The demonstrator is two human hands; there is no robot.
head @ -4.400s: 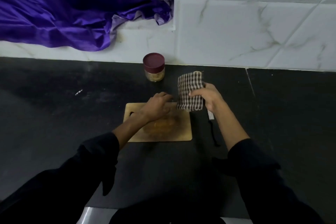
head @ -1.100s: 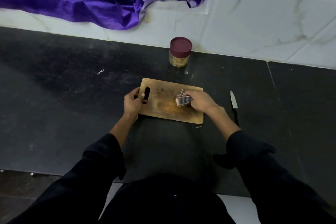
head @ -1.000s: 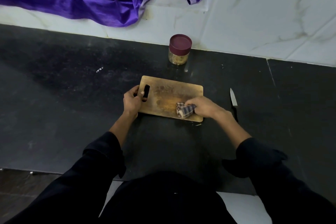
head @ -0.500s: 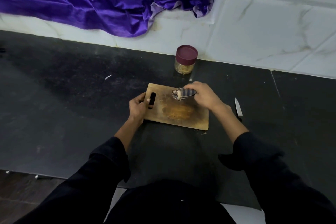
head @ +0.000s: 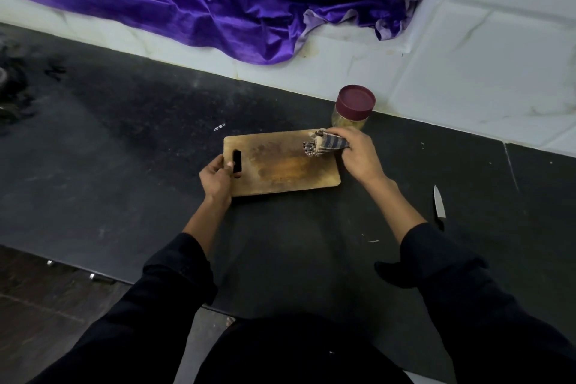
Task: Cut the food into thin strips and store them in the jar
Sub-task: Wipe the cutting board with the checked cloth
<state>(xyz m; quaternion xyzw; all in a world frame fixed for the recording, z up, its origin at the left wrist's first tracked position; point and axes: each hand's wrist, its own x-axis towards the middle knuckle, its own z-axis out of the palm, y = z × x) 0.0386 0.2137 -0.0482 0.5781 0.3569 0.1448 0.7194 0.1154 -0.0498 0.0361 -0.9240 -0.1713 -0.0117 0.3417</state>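
Left hand (head: 216,179) is gripping the handle end of the wooden cutting board (head: 280,165), thumb resting by the slot, fingers curled under the edge. Right hand (head: 358,154) is closed around a bunched checked cloth (head: 324,145), pressing it onto the board's far right corner. Jar (head: 353,109) w/ maroon lid on is standing just behind that corner, near the tiled wall, yellowish contents showing thru the glass. Knife (head: 439,207) is lying on the black counter (head: 124,150), well apart to the right. Purple fabric (head: 218,0) is draping over the wall ledge.
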